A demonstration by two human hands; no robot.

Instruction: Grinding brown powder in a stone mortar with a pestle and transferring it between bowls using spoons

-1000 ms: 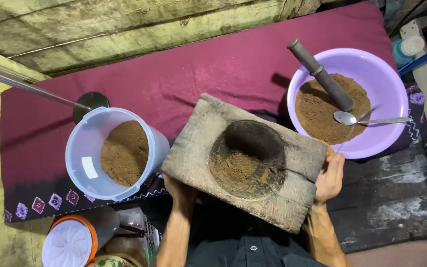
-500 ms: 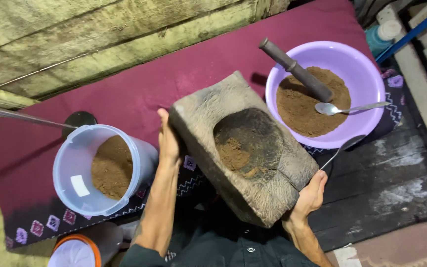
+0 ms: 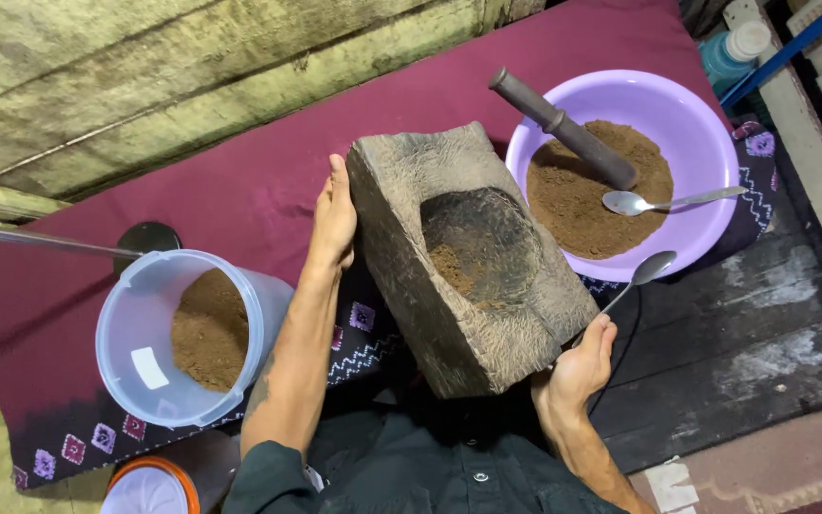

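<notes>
- Stone mortar (image 3: 468, 262): heavy grey block, rough pitted faces, rounded corners, w/ a smooth dark round hollow in the top. Some brown powder (image 3: 451, 269) clings in the hollow's lower-left part.
- Mortar is tilted, lifted at an angle over the maroon cloth (image 3: 240, 181), between the clear tub and the purple bowl.
- Left hand (image 3: 335, 217): flat against the block's left face, fingers straight & pressed together, pointing away from the body; palm on stone.
- Right hand (image 3: 577, 366): at the block's near right corner, fingers curled under/against the edge, thumb up along the side. It also pinches a metal spoon (image 3: 641, 276) whose handle runs up past the mortar; bowl of spoon near the purple rim.
- Clear plastic tub (image 3: 183, 333): round, translucent, part-filled w/ brown powder, left of the forearm.
- Purple plastic bowl (image 3: 658, 143): smooth, glossy, holds a mound of the same powder, a dark cylindrical pestle (image 3: 563, 128) leaning in it & a second spoon (image 3: 663, 201).
- Cloth has an embroidered border nr the body; weathered wood planks (image 3: 192, 67) beyond, dark boards at right.
</notes>
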